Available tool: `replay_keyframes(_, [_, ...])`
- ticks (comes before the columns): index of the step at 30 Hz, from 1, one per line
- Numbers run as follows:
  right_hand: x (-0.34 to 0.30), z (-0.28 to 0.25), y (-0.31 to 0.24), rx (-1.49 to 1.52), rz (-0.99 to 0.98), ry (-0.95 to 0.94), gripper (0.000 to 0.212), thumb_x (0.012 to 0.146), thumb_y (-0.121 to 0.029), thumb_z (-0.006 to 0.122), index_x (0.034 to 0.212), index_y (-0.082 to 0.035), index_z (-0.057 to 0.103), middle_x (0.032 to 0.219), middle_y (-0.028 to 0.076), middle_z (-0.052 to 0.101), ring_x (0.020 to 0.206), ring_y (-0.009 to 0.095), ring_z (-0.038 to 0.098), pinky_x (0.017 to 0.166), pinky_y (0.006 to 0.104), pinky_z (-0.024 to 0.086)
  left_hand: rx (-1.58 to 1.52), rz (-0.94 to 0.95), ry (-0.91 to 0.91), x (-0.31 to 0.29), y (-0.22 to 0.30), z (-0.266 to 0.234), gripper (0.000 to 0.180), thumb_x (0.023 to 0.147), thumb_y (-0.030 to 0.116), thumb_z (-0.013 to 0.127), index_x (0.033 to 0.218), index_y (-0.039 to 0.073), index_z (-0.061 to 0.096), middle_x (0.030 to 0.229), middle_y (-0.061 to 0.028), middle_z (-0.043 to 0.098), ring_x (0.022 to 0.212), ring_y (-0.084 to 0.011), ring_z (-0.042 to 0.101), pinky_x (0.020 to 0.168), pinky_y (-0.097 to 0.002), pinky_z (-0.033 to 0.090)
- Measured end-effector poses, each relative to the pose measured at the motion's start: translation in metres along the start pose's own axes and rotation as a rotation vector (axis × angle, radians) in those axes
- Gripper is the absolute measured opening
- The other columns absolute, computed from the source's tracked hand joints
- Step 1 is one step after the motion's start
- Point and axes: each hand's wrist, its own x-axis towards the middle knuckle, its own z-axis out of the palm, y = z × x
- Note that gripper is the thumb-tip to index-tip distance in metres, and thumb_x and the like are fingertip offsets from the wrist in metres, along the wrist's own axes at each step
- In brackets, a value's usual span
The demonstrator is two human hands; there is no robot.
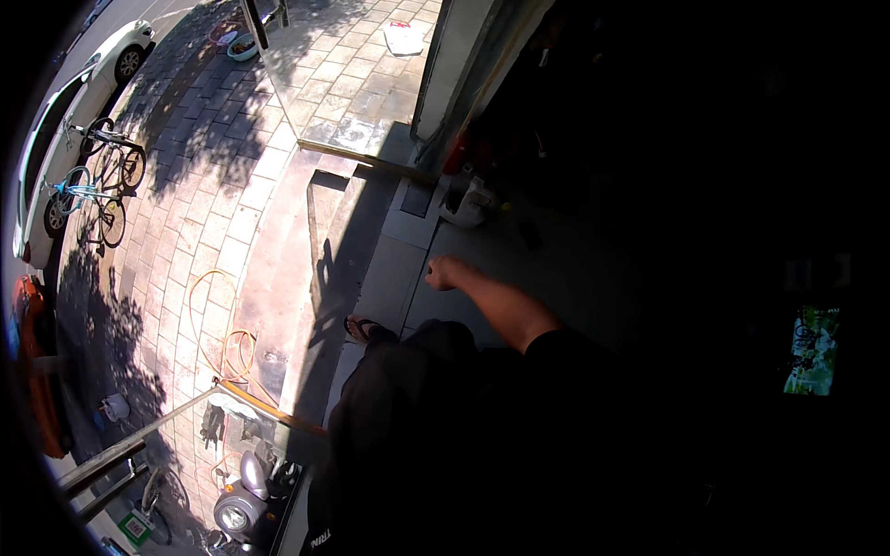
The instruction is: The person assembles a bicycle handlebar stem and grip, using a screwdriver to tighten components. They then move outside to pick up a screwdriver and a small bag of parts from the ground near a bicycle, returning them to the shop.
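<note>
My right hand (443,273) is closed in a fist over the grey tiled floor by the doorway, its bare forearm reaching in from a dark sleeve. Whether anything is inside the fist is hidden. Closest to it stands a white container (461,206) with a dark opening, apart from the hand. Below and to the left, my sandalled foot (358,327) rests near the threshold, beside my dark-clothed legs. My left hand does not show.
Two glass doors flank the doorway, one with a brass-coloured bottom rail (366,159). Outside, an orange hose (239,357) coils on sunlit paving. Bicycles (97,190), a white car (69,130) and a scooter (243,505) stand beyond. A lit screen (813,352) glows in the dark interior.
</note>
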Motion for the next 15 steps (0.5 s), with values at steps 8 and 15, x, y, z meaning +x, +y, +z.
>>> replay_keyframes(8, [0.074,0.001,0.007,0.169,0.089,0.213,0.037,0.091,-0.027,0.066,0.112,0.002,0.075,0.112,0.025,0.074,0.102,0.040,0.072,0.086,0.0478,0.059,-0.359,0.165,0.251,0.086,0.215,-0.108,0.025,0.098,0.019,0.063,0.122,0.014,0.062,0.095,-0.0007,0.063,0.076,-0.0144,0.063,0.056,-0.0298,0.049])
replay_keyframes(15, [0.145,-0.073,-0.039,0.098,0.289,-0.171,0.040,0.094,-0.029,0.064,0.114,0.003,0.074,0.101,0.020,0.077,0.080,0.032,0.075,0.069,0.0474,0.062,-0.304,0.120,0.281,0.135,0.259,-0.124,0.028,0.101,0.023,0.062,0.124,0.006,0.062,0.095,-0.0029,0.063,0.072,-0.0155,0.065,0.050,-0.0289,0.048])
